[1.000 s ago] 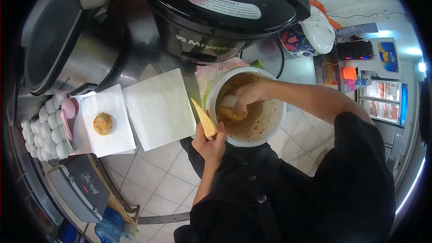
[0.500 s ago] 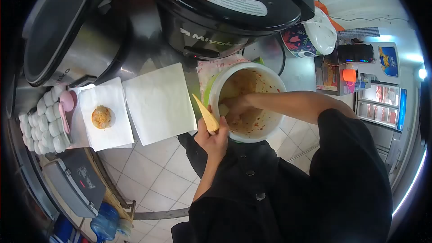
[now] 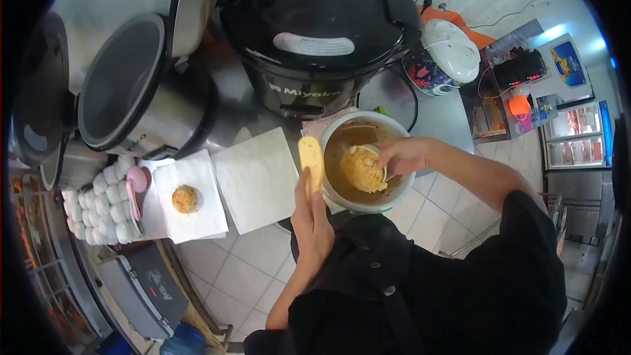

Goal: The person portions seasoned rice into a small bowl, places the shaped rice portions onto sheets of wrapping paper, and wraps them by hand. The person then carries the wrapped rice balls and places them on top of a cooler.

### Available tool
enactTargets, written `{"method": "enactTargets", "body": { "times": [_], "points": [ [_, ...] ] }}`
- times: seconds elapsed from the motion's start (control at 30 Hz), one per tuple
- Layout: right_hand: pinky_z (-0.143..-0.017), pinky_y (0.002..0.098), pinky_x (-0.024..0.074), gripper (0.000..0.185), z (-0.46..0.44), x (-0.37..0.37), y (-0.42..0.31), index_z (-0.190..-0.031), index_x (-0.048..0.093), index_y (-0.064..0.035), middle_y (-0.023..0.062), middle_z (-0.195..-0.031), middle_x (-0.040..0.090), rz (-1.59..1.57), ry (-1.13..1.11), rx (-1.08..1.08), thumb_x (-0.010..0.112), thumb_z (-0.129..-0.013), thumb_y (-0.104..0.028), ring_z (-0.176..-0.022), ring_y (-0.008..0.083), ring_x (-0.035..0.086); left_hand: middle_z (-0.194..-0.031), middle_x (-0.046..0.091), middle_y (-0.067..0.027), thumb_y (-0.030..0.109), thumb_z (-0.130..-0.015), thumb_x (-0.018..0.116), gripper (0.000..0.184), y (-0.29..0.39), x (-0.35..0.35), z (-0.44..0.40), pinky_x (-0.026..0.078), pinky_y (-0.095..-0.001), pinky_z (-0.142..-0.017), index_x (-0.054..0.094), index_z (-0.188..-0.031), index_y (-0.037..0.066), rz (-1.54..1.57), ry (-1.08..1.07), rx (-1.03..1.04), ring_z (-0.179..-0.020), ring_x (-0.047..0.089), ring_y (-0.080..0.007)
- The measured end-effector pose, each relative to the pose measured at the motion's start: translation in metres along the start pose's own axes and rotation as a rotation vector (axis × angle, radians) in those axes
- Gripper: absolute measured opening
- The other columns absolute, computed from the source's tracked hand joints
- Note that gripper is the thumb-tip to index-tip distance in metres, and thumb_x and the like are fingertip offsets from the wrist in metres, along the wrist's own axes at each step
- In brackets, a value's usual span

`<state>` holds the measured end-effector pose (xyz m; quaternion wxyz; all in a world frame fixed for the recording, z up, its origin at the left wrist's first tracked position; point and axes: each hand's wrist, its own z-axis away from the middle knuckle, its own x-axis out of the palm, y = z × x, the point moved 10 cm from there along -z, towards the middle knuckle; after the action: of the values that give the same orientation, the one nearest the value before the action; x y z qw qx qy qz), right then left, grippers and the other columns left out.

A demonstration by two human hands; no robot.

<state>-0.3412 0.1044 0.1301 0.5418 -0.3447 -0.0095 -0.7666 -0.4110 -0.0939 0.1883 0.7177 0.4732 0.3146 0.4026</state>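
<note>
My left hand point(image 3: 311, 223) holds a flat yellow paddle point(image 3: 311, 156) upright at the left rim of a white tub point(image 3: 402, 190). Over the tub's opening, my right hand point(image 3: 402, 158) grips a small white bowl point(image 3: 383, 169) heaped with yellowish rice point(image 3: 361, 168). The bowl is tilted, with its rice side facing left. Reddish-brown bits stick to the tub's inner wall. Left of the tub lies a blank sheet of white paper point(image 3: 256, 181). A round mound of rice point(image 3: 185, 199) sits on another white sheet point(image 3: 204, 223) farther left.
A large black cooker point(image 3: 309, 13) stands behind the tub, and an open steel cooker point(image 3: 174, 115) at the left. Stacked white wrapped bundles point(image 3: 98, 207) and a pink spoon point(image 3: 136, 181) lie at the counter's left. A floral pot point(image 3: 427, 75) stands at the back right.
My right hand has risen from inside the tub with the rice-filled bowl. The paddle in my left hand has turned more upright, its flat face now showing. The camera view has shifted.
</note>
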Motion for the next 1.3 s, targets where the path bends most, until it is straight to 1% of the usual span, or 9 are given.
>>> {"method": "enactTargets", "body": {
  "times": [0.03, 0.17, 0.27, 0.4, 0.5, 0.9, 1.1, 1.2, 1.3],
  "points": [
    [-0.101, 0.0483, 0.0432, 0.057, 0.007, -0.006, 0.000, -0.136, 0.040, -0.0056, 0.0087, -0.136, 0.049, -0.064, 0.014, -0.073, 0.059, -0.083, -0.003, -0.126, 0.0237, 0.047, -0.092, 0.066, -0.0173, 0.014, -0.101, 0.041, 0.043, 0.002, 0.006, 0.003, 0.048, -0.0312, -0.074, 0.042, -0.142, 0.002, -0.010, -0.049, 0.045, -0.075, 0.057, -0.0170],
    [-0.100, 0.0498, 0.0435, 0.064, 0.026, -0.007, -0.002, -0.142, 0.035, -0.0121, 0.0080, -0.140, 0.044, -0.213, 0.031, -0.365, 0.059, -0.084, -0.004, -0.126, 0.0236, 0.046, -0.074, 0.051, -0.0011, 0.011, -0.101, 0.044, 0.042, 0.001, 0.043, 0.005, 0.041, -0.0214, -0.062, 0.047, -0.142, 0.008, -0.014, -0.176, 0.164, -0.066, 0.044, -0.0070],
    [-0.100, 0.0513, 0.0443, 0.072, 0.039, 0.005, -0.002, -0.149, 0.026, -0.0166, 0.0081, -0.144, 0.040, -0.257, 0.101, -0.563, 0.058, -0.085, -0.006, -0.126, 0.0245, 0.047, -0.081, 0.061, -0.0114, 0.010, -0.100, 0.043, 0.042, 0.009, 0.068, 0.011, 0.046, -0.0257, -0.071, 0.047, -0.142, 0.009, -0.173, -0.268, 0.226, -0.074, 0.054, -0.0116],
    [-0.101, 0.0522, 0.0422, 0.067, 0.041, 0.013, 0.003, -0.150, 0.024, -0.0186, 0.0063, -0.147, 0.038, -0.368, 0.111, -0.689, 0.058, -0.092, -0.019, -0.132, 0.0247, 0.042, -0.109, 0.062, -0.0325, 0.008, -0.099, 0.042, 0.045, 0.017, 0.090, 0.005, 0.046, -0.0406, -0.094, 0.041, -0.144, 0.007, -0.243, -0.323, 0.271, -0.107, 0.061, -0.0444],
    [-0.098, 0.0524, 0.0443, 0.063, 0.033, 0.008, 0.008, -0.149, 0.022, -0.0184, 0.0073, -0.148, 0.036, -0.423, 0.131, -0.730, 0.055, -0.096, -0.029, -0.133, 0.0256, 0.041, -0.108, 0.062, -0.0341, 0.008, -0.099, 0.043, 0.047, 0.018, 0.102, 0.004, 0.044, -0.0424, -0.097, 0.039, -0.146, 0.008, -0.299, -0.350, 0.411, -0.109, 0.059, -0.0464],
    [-0.098, 0.0534, 0.0446, 0.059, 0.032, 0.010, 0.008, -0.149, 0.018, -0.0173, 0.0103, -0.145, 0.035, -0.426, 0.194, -0.818, 0.049, -0.101, -0.030, -0.132, 0.0298, 0.040, -0.107, 0.063, -0.0282, 0.013, -0.101, 0.042, 0.044, 0.013, 0.111, -0.016, 0.043, -0.0339, -0.096, 0.041, -0.144, 0.007, -0.351, -0.686, 0.071, -0.101, 0.063, -0.0323],
    [-0.099, 0.0535, 0.0449, 0.065, 0.018, 0.003, 0.010, -0.150, 0.019, -0.0164, 0.0100, -0.144, 0.036, -0.434, 0.267, -0.741, 0.055, -0.097, -0.030, -0.130, 0.0289, 0.043, -0.113, 0.062, -0.0293, 0.014, -0.100, 0.042, 0.043, 0.008, 0.101, -0.019, 0.043, -0.0365, -0.097, 0.043, -0.143, 0.008, -0.391, -0.594, 0.065, -0.109, 0.061, -0.0388],
    [-0.084, 0.0469, 0.0540, 0.059, 0.025, 0.005, 0.006, -0.145, 0.031, -0.0155, 0.0112, -0.137, 0.042, -0.450, 0.330, -0.723, 0.057, -0.093, -0.028, -0.121, 0.0267, 0.051, -0.111, 0.061, -0.0323, 0.015, -0.099, 0.044, 0.036, 0.023, 0.076, -0.014, 0.048, -0.0422, -0.091, 0.052, -0.133, 0.004, -0.475, -0.497, 0.114, -0.106, 0.060, -0.0436],
    [-0.081, 0.0445, 0.0546, 0.059, 0.053, 0.005, -0.005, -0.144, 0.035, -0.0134, 0.0105, -0.135, 0.046, -0.421, 0.348, -0.752, 0.057, -0.091, -0.027, -0.119, 0.0265, 0.053, -0.083, 0.063, -0.0241, 0.013, -0.096, 0.048, 0.031, 0.038, 0.056, -0.012, 0.051, -0.0374, -0.072, 0.056, -0.123, 0.002, -0.629, -0.371, 0.002, -0.071, 0.064, -0.0333]
  ]
}}
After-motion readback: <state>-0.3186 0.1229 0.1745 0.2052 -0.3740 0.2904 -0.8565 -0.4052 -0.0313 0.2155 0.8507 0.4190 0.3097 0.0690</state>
